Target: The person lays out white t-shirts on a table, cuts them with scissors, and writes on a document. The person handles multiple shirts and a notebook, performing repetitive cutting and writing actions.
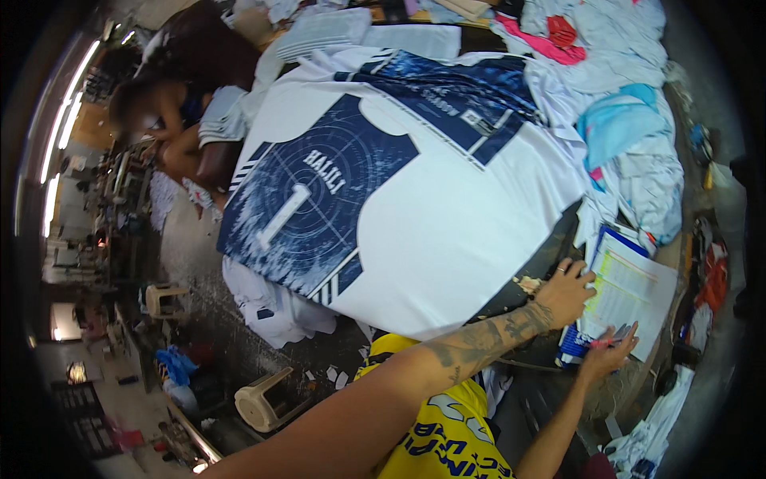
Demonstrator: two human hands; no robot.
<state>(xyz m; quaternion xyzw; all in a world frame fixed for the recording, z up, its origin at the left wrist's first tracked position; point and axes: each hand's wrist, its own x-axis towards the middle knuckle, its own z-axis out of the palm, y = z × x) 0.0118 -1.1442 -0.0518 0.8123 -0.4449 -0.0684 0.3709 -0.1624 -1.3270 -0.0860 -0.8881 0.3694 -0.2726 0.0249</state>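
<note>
My left hand (568,292) rests at the left edge of a printed sheet (630,279) with coloured rows, its fingers apart and slightly bent. The sheet lies over blue-and-white papers (576,339) at the right side of the table. My right hand (608,356) is by the sheet's lower edge, palm partly up. It holds a small pink-and-grey tool (613,338), too small to name surely. Left of my hands spreads a large white cloth (447,255) printed with a navy sleeveless jersey panel (319,199); a second navy panel (455,100) lies creased at its far side.
White, light-blue and pink fabric (626,136) is heaped at the far right. Folded white cloths (323,33) are stacked at the back. A person (171,120) sits at the far left. Plastic stools (259,399) stand on the floor at left. Bundled cloth (275,307) sits below the table's left edge.
</note>
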